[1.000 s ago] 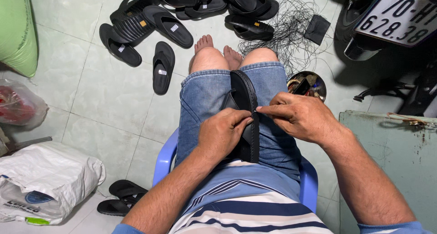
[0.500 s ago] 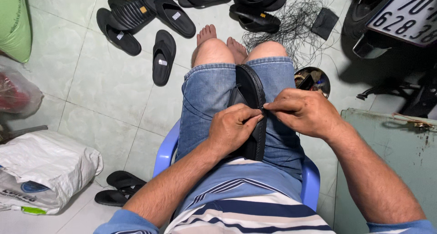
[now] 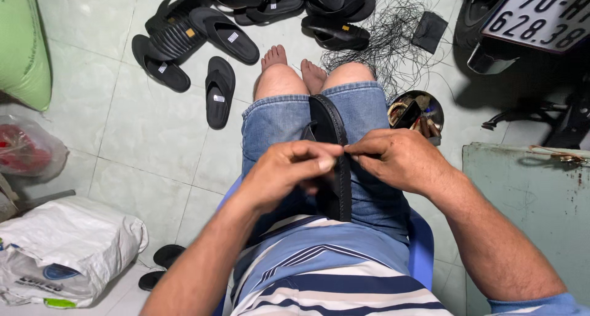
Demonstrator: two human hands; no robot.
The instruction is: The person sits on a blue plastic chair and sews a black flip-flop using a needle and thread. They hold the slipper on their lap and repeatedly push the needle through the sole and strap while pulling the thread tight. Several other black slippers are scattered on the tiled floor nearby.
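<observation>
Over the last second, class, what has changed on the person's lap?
The left hand slid up the black sandal to meet the right hand, fingertips now pinched together at its edge. The sandal stays on edge between the thighs; both hands keep hold.

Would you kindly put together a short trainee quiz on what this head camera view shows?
1. True or false: the black sandal lies along the person's lap, between the thighs.
2. Which hand is on the sandal: A) left hand only, B) right hand only, C) both?
3. Fill in: the tangle of black thread lies on the ____.

Key
1. True.
2. C; both hands pinch at its edge, fingertips nearly meeting.
3. Floor, beside the loose sandals.
</observation>
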